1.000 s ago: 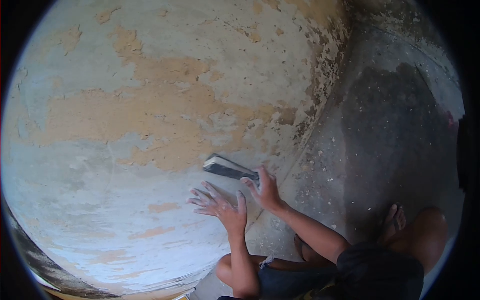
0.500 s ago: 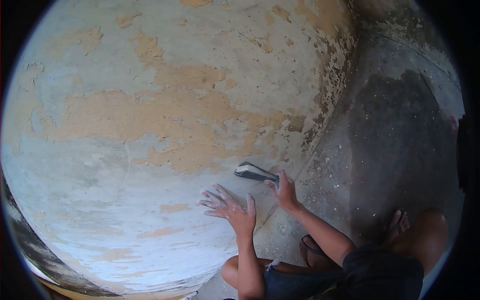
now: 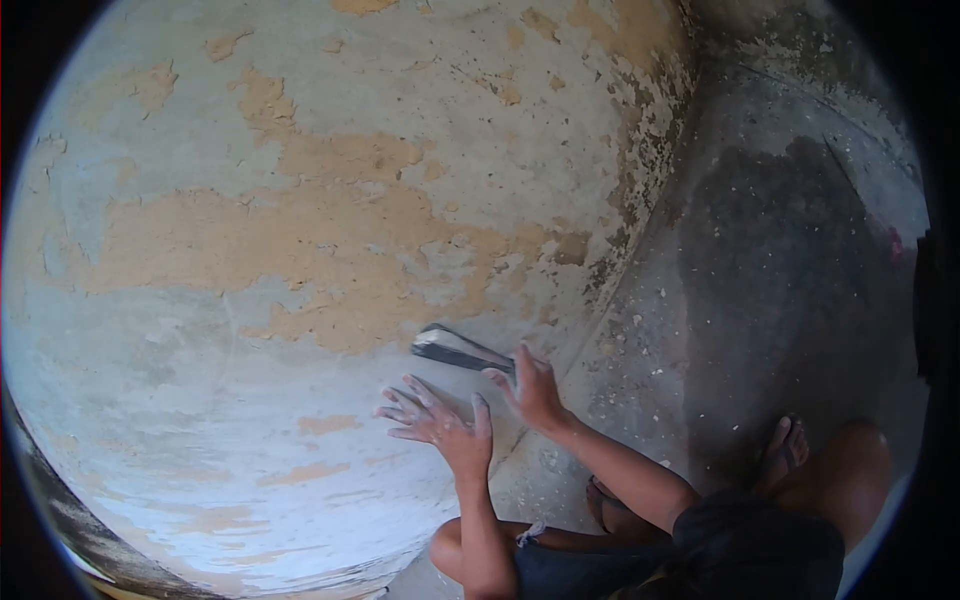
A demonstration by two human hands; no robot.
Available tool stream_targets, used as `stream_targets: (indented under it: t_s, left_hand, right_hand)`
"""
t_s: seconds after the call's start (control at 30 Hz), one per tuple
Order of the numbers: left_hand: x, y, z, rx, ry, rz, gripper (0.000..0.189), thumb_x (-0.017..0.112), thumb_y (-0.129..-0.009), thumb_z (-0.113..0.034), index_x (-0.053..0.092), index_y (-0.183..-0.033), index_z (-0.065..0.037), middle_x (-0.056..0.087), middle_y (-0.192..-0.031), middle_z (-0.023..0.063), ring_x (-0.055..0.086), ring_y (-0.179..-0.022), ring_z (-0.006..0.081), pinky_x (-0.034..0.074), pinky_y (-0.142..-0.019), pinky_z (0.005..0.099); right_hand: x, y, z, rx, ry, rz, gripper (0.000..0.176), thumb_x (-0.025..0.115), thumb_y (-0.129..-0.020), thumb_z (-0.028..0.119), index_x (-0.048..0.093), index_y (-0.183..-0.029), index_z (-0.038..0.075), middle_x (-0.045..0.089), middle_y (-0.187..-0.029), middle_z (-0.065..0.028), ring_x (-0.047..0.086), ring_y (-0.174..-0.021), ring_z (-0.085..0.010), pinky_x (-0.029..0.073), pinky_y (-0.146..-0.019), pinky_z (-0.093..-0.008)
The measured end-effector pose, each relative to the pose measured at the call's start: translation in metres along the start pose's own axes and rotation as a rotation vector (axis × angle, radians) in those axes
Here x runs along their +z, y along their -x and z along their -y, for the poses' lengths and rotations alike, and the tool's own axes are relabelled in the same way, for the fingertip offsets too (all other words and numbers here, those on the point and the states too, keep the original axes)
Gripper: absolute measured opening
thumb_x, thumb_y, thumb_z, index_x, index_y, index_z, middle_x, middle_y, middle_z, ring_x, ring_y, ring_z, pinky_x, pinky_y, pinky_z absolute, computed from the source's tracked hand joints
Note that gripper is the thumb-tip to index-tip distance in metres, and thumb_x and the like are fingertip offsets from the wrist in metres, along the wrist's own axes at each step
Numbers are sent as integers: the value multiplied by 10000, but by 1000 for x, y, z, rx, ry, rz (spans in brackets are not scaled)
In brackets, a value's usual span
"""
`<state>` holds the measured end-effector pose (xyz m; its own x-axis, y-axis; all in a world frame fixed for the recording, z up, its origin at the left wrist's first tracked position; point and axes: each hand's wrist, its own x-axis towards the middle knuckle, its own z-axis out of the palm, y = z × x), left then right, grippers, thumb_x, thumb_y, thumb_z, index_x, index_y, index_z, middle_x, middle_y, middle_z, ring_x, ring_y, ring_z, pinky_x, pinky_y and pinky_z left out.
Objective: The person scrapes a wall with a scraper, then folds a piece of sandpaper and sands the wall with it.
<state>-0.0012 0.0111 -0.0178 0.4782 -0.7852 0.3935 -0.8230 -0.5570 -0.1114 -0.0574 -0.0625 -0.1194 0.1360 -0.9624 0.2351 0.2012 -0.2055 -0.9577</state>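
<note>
My right hand (image 3: 535,390) is closed round the near end of a long, narrow grey tool with dark edges (image 3: 462,350). The tool's kind does not show clearly; its pale, broader far end lies close against the wall (image 3: 330,235). Lower and to the left, my left hand (image 3: 443,428) rests at the wall surface with its fingers spread and nothing in it. Whitish dust coats the fingers of both hands. The wall around them is bluish white, with peeling tan patches just above the tool and smaller tan streaks below.
A grey concrete floor (image 3: 640,400) with pale flecks runs along the wall's base at right. It carries a large dark stain (image 3: 780,260). My sandalled feet (image 3: 783,450) and bent knees are at the lower right. Another wall (image 3: 800,40) rises at the top right.
My right hand has moved the grey tool left along the wall. My left hand keeps about the same spot on the wall, and the whole view has shifted slightly.
</note>
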Motion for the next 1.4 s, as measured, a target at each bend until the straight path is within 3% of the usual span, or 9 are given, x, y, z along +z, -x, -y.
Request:
stream_targets:
  t_s: [0.07,0.27,0.57,0.67,0.77,1.03,1.1,1.17,1.4]
  left_hand:
    - [-2,-2,-1,-3,-64,-9,1084,712,-744,-349,71,-1569,-63,-82,-1608,261,-179,-1446,495,-93,-1081,697]
    - [-6,-3,0,5,33,-3,1068,693,-758,-410,95,-1562,-41,-58,-1600,287,-182,-1433,523,-123,-1075,693]
    - [-9,-4,-4,-6,4,20,1079,696,-748,-406,92,-1560,-31,-56,-1600,288,-174,-1432,528,-128,-1073,691]
    - [-4,-3,1,10,-22,4,1086,700,-739,-400,93,-1560,-31,-50,-1596,298,-177,-1429,534,-129,-1073,691]
    - [-4,-5,-1,1,-26,0,1073,692,-754,-398,88,-1561,-32,-49,-1594,302,-177,-1428,536,-129,-1072,693]
    - [1,0,0,4,-5,-29,1010,655,-796,-424,119,-1560,-35,-41,-1597,292,-156,-1423,556,-119,-1057,722]
    - [-1,-9,-1,-30,-40,-99,1002,652,-798,-434,134,-1560,-40,-35,-1599,288,-145,-1422,562,-114,-1052,732]
    - [-4,-7,-3,18,-54,-39,1034,665,-795,-435,96,-1565,-45,-47,-1601,283,-159,-1424,552,-98,-1055,726]
    - [1,-2,4,46,-1,-21,996,652,-809,-437,132,-1560,-39,-33,-1603,279,-137,-1426,557,-119,-1047,729]
  right_hand:
    - [0,-3,0,-46,-5,-3,347,715,-878,273,524,-938,-11,606,-786,-202,606,-739,-442,471,-638,-479]
    - [0,3,-11,65,-40,-15,346,692,-896,283,526,-963,-12,610,-803,-213,607,-753,-444,474,-642,-472]
    - [-6,-11,-16,-21,23,6,330,702,-885,235,518,-980,-22,633,-816,-208,619,-768,-446,464,-660,-493]
    - [-16,-18,16,-7,65,72,328,717,-871,232,527,-970,-16,639,-816,-195,628,-772,-427,471,-669,-488]
    - [-14,-21,5,-133,121,-7,337,712,-876,278,518,-927,8,591,-723,-184,599,-694,-423,457,-625,-477]
    - [-8,-23,23,-112,92,-23,323,706,-883,268,523,-930,7,586,-722,-198,594,-703,-438,453,-626,-485]
    - [-6,-12,-2,0,97,-5,326,698,-894,254,521,-965,-11,603,-759,-213,600,-727,-453,455,-635,-489]
    - [-5,-9,-15,29,-111,-62,348,690,-903,257,506,-991,-25,610,-799,-230,597,-749,-471,451,-642,-488]
    - [-6,-11,18,36,-5,-6,354,662,-923,230,471,-1044,-41,605,-824,-253,591,-805,-491,427,-676,-506]
